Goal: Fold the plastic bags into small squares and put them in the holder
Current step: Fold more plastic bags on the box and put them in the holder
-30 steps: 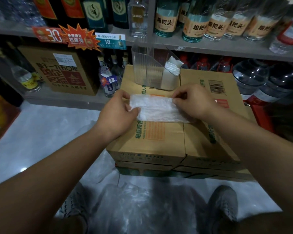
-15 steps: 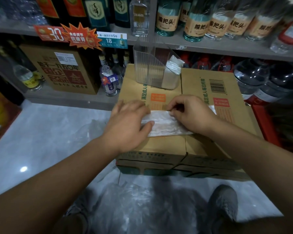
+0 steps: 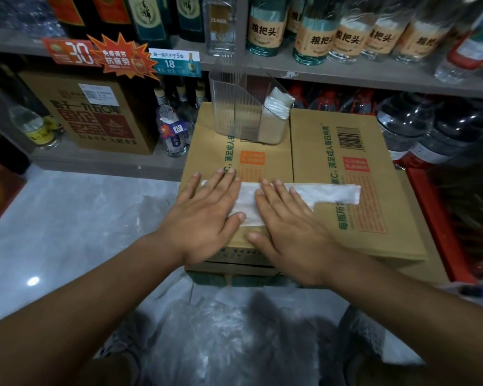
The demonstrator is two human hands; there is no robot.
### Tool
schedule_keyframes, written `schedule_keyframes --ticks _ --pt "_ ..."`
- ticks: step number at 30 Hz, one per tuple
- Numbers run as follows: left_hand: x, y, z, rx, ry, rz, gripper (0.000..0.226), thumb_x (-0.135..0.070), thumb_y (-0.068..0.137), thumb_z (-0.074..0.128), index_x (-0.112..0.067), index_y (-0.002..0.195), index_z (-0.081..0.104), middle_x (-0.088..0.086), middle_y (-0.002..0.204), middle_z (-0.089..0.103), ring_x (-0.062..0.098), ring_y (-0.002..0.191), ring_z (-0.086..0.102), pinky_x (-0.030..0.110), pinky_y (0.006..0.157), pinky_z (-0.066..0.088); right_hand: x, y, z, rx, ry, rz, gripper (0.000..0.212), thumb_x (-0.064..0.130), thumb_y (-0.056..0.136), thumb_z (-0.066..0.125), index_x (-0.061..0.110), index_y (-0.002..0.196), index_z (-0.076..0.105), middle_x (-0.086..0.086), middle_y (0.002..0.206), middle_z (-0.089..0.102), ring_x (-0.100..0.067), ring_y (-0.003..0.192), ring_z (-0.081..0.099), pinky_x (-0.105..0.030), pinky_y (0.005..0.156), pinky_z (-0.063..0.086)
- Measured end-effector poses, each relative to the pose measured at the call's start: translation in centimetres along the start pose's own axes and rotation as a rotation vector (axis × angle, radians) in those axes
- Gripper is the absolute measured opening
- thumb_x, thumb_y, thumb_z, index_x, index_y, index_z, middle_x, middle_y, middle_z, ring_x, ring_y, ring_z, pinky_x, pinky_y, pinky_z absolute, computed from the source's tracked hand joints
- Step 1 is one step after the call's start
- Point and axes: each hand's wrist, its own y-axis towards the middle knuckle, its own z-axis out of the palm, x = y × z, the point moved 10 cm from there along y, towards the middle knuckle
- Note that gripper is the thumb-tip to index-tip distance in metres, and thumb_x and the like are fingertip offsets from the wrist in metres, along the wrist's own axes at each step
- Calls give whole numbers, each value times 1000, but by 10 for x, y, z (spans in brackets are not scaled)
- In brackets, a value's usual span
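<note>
On the brown cardboard boxes (image 3: 346, 151), the left hand (image 3: 204, 218) and right hand (image 3: 287, 232) press flat, fingers straight, on a folded white plastic bag strip (image 3: 329, 192) near the front edge, the clear ribbed plastic holder (image 3: 234, 107) at the back edge.

Both palms are down and flat, pretty much dead center of the frame. My left hand (image 3: 204, 215) sits just beside my right hand (image 3: 293, 227), fingers straight, a bit spread, pointing toward the top. The thumbs angle in toward each other, close but not touching. My bare forearms come in from the two bottom corners.
</note>
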Motion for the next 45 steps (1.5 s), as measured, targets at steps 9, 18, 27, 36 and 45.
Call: schedule_keyframes --ticks 9,18,27,36,45 --pt "1 0 -2 -11 -24 -17 82 -62 92 -8 -20 161 -9 -2 169 -16 9 153 -21 42 125 -13 -44 -18 -23 -222 9 -15 79 65 96 28 13 155 30 -11 168 13 -26 156 4 -40 127 5" --pt "2 -5 -14 -145 -200 15 83 -75 92 23 -36 161 -1 -2 167 -24 13 152 -24 38 120 -7 -28 -16 -45 -408 69 -205 9 25 93 64 16 92 68 0 100 61 -24 94 54 -43 82 48" --pt "12 -22 -43 -408 -364 60 39 -65 85 53 -36 105 68 -19 106 56 9 109 46 31 90 19 -36 -3 -55 -296 211 -114 3 24 96 55 22 94 57 10 90 56 -11 90 47 -30 76 39" --pt "38 -21 -54 -475 -408 -150 21 -41 99 56 -29 95 73 -14 89 65 19 96 56 40 86 40 -72 1 -68 -304 357 81 12 34 95 64 25 102 68 9 93 64 -10 90 57 -32 77 49" --pt "59 -15 -54 -454 -454 -384 17 -35 96 60 -20 93 68 -5 76 66 18 76 61 36 68 49 -99 20 -59 -384 473 288 14 32 96 63 23 88 69 13 78 61 -2 74 55 -22 58 38"
